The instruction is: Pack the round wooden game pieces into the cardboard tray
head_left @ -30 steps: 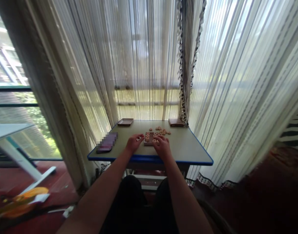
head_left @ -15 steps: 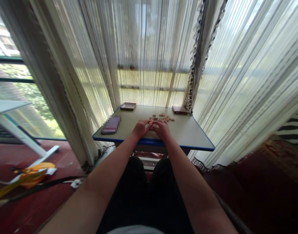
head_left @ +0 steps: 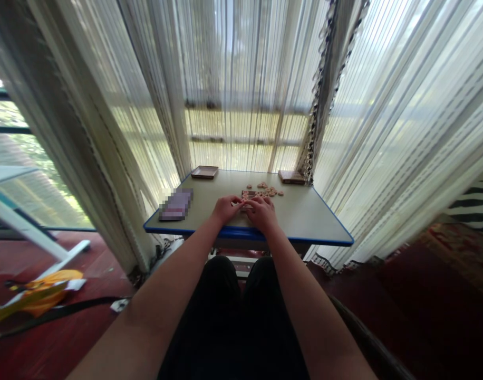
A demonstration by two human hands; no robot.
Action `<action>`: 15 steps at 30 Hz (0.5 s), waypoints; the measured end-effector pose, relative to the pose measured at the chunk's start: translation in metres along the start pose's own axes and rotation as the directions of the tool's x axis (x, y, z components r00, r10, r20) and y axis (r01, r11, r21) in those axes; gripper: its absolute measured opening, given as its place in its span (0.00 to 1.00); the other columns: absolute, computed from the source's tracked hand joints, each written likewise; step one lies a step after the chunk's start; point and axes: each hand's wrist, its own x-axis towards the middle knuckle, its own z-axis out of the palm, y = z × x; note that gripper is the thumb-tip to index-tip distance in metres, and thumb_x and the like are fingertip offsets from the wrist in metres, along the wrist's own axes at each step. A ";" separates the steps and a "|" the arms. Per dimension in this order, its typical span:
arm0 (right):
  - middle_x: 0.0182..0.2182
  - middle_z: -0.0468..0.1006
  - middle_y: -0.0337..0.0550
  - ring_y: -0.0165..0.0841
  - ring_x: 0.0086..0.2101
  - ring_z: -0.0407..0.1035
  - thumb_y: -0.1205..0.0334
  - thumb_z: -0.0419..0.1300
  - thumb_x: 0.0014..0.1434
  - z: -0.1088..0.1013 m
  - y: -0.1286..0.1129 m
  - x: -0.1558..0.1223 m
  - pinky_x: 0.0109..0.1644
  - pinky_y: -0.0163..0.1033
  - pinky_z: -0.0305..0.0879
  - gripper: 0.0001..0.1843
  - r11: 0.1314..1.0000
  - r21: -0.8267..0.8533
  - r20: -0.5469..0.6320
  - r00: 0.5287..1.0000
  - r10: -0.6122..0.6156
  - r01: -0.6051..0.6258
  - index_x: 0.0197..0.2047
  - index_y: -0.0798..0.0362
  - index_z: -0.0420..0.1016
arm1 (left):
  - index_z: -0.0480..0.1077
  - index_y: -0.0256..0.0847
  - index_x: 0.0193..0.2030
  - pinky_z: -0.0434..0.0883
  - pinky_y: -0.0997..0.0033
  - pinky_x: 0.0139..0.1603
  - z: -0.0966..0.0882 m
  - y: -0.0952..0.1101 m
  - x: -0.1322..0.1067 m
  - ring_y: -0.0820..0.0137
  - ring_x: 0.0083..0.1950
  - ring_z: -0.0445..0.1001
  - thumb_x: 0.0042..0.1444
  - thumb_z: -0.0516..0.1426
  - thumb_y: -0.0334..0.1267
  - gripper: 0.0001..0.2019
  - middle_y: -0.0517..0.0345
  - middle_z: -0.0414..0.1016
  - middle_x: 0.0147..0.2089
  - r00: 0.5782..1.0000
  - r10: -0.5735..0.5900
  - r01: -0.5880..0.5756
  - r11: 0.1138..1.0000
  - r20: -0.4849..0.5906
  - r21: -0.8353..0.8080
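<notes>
My left hand is at the near side of the table, thumb and forefinger closed together at the left edge of a small dark board. My right hand lies over the board's near part, fingers bent, its fingertips meeting those of the left. Whatever is between the fingertips is too small to make out. Several small round light-wood pieces, like game discs, sit on the board, partly hidden by the hands. More loose discs lie scattered just beyond the right hand.
The table has a blue edge. A shallow brown tray stands at the back left, a brown flat box at the back right. A blurred-out purple booklet lies on the left. Sheer curtains hang behind.
My hands stay close together over the board, with the fingers shifted slightly and more of the board's discs showing. The camera view has moved a little.
</notes>
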 end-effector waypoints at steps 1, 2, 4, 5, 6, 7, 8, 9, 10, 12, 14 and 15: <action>0.44 0.71 0.40 0.37 0.43 0.56 0.60 0.54 0.53 0.000 0.000 0.000 0.51 0.42 0.48 0.16 1.000 0.000 -0.006 1.000 0.005 -0.005 0.46 0.44 0.73 | 0.74 0.39 0.33 0.67 0.73 0.34 0.000 -0.001 0.001 0.71 0.28 0.71 0.49 0.56 0.47 0.14 0.55 0.77 0.33 1.000 -0.012 0.012 1.000 0.005 -0.012; 0.43 0.71 0.41 0.37 0.43 0.56 0.60 0.54 0.53 0.000 0.000 0.000 0.51 0.42 0.48 0.16 1.000 0.000 -0.012 1.000 0.013 -0.013 0.45 0.45 0.73 | 0.75 0.39 0.33 0.67 0.73 0.33 0.000 -0.001 0.001 0.71 0.28 0.72 0.49 0.56 0.47 0.14 0.55 0.77 0.32 1.000 -0.019 0.019 1.000 0.011 -0.018; 0.43 0.71 0.41 0.37 0.43 0.56 0.59 0.54 0.52 0.000 0.000 -0.001 0.50 0.42 0.48 0.16 1.000 0.001 -0.017 0.999 0.028 -0.028 0.45 0.45 0.73 | 0.74 0.39 0.34 0.67 0.73 0.33 0.001 -0.002 0.002 0.70 0.30 0.72 0.48 0.56 0.47 0.14 0.55 0.77 0.32 1.000 -0.021 0.022 0.999 0.017 -0.028; 0.43 0.70 0.41 0.37 0.44 0.55 0.59 0.55 0.52 0.000 0.000 -0.001 0.50 0.42 0.48 0.15 0.999 0.001 -0.016 0.999 0.034 -0.034 0.44 0.45 0.73 | 0.74 0.38 0.35 0.67 0.74 0.33 0.002 -0.002 0.002 0.70 0.31 0.72 0.48 0.57 0.47 0.14 0.54 0.77 0.32 1.000 -0.019 0.020 0.999 0.014 -0.040; 0.43 0.70 0.41 0.38 0.44 0.55 0.59 0.55 0.52 0.000 -0.001 -0.001 0.50 0.42 0.48 0.15 0.999 0.000 -0.015 0.999 0.040 -0.040 0.44 0.44 0.74 | 0.73 0.38 0.37 0.67 0.74 0.33 0.002 -0.002 0.002 0.70 0.32 0.72 0.48 0.57 0.46 0.15 0.54 0.77 0.33 1.000 -0.014 0.015 0.998 0.012 -0.054; 0.43 0.70 0.41 0.38 0.44 0.55 0.59 0.55 0.52 0.000 -0.001 -0.002 0.50 0.42 0.48 0.15 0.999 -0.001 -0.013 0.999 0.045 -0.045 0.43 0.44 0.74 | 0.73 0.38 0.39 0.67 0.74 0.34 0.003 -0.002 0.002 0.70 0.32 0.72 0.48 0.57 0.46 0.15 0.54 0.77 0.34 1.000 -0.006 0.007 0.998 0.011 -0.064; 0.43 0.70 0.41 0.38 0.44 0.55 0.59 0.55 0.52 0.000 -0.001 -0.002 0.50 0.43 0.48 0.15 0.999 -0.004 -0.010 0.999 0.050 -0.050 0.43 0.44 0.74 | 0.73 0.38 0.39 0.67 0.74 0.34 0.004 -0.001 0.003 0.71 0.32 0.72 0.48 0.57 0.45 0.15 0.54 0.77 0.35 1.000 0.003 -0.003 0.998 0.014 -0.060; 0.43 0.70 0.41 0.39 0.45 0.55 0.58 0.55 0.52 0.000 -0.002 -0.002 0.50 0.43 0.48 0.15 0.998 -0.007 -0.006 0.998 0.056 -0.056 0.44 0.44 0.74 | 0.73 0.39 0.38 0.67 0.74 0.35 0.004 -0.001 0.003 0.71 0.32 0.72 0.48 0.57 0.45 0.14 0.55 0.77 0.35 1.000 0.015 -0.014 0.999 0.021 -0.041; 0.43 0.70 0.42 0.39 0.45 0.55 0.58 0.55 0.52 0.000 -0.002 -0.002 0.50 0.43 0.48 0.15 0.998 -0.011 -0.001 0.998 0.063 -0.063 0.44 0.44 0.73 | 0.74 0.39 0.36 0.67 0.73 0.36 0.004 -0.001 0.004 0.70 0.32 0.72 0.48 0.56 0.45 0.13 0.55 0.77 0.34 0.999 0.024 -0.023 1.000 0.028 -0.010; 0.43 0.70 0.43 0.39 0.46 0.54 0.58 0.54 0.52 0.001 -0.002 -0.002 0.50 0.43 0.48 0.16 0.997 -0.020 0.013 0.997 0.074 -0.074 0.45 0.44 0.73 | 0.75 0.40 0.33 0.66 0.72 0.36 0.004 -0.001 0.004 0.70 0.31 0.70 0.48 0.56 0.46 0.13 0.56 0.77 0.32 0.999 0.030 -0.032 0.998 0.037 0.059; 0.43 0.70 0.43 0.39 0.46 0.54 0.58 0.54 0.52 0.001 -0.002 -0.002 0.50 0.43 0.48 0.16 0.997 -0.030 0.023 0.997 0.076 -0.076 0.45 0.44 0.73 | 0.76 0.41 0.33 0.66 0.71 0.36 0.004 0.000 0.005 0.69 0.30 0.70 0.48 0.56 0.46 0.12 0.56 0.76 0.30 0.999 0.029 -0.032 0.995 0.033 0.095; 0.43 0.70 0.43 0.39 0.46 0.54 0.58 0.54 0.52 0.001 -0.002 -0.002 0.49 0.43 0.48 0.16 0.997 -0.036 0.025 0.997 0.075 -0.074 0.45 0.45 0.73 | 0.76 0.41 0.33 0.66 0.71 0.36 0.004 0.001 0.005 0.69 0.30 0.70 0.48 0.56 0.46 0.12 0.56 0.76 0.30 0.999 0.033 -0.036 0.994 0.030 0.102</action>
